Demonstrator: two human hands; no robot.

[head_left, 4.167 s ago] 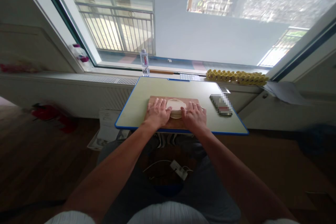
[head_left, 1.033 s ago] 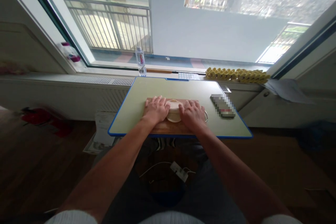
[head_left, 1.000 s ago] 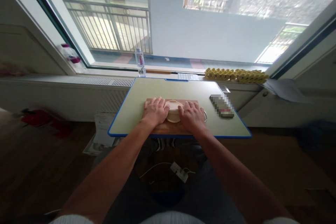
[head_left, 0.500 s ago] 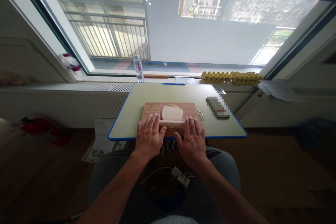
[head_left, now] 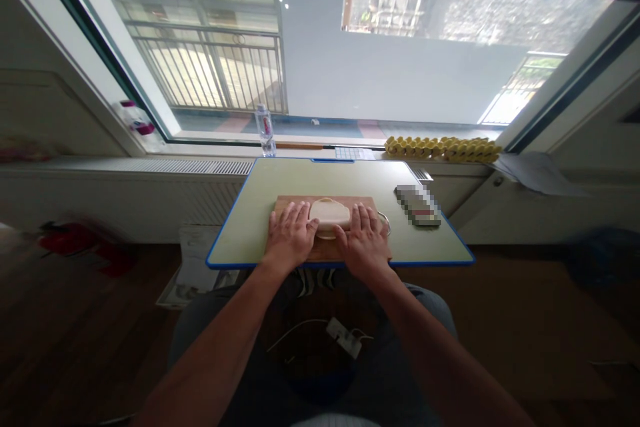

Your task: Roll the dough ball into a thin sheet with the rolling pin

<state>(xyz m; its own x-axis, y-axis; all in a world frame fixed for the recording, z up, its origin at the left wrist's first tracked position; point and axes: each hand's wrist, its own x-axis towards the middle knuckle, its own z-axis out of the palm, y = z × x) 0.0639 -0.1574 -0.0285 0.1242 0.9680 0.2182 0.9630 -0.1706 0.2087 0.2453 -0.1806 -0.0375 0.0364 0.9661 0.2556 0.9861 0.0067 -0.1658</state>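
Observation:
A flattened round of pale dough (head_left: 329, 211) lies on a wooden cutting board (head_left: 327, 253) with a metal handle at its right side. Across the near part of the dough runs a light rolling pin (head_left: 334, 227), its ends hidden under my hands. My left hand (head_left: 291, 230) rests flat over the left end, fingers stretched forward and thumb toward the middle. Over the right end, my right hand (head_left: 365, 233) lies flat in the same way. A little dough shows on the near side of the pin.
The board sits on a small blue-edged table (head_left: 240, 227). A phone-like, pixelated object (head_left: 418, 205) lies at its right. Behind, the windowsill bears a plastic bottle (head_left: 265, 131) and yellow egg-carton-like trays (head_left: 443, 147). Below hangs or lies a white power strip (head_left: 344, 338) with a cord.
Both hands and the rolling pin have moved forward, away from me, from the dough's near edge onto the dough. Some dough now shows on the near side of the pin.

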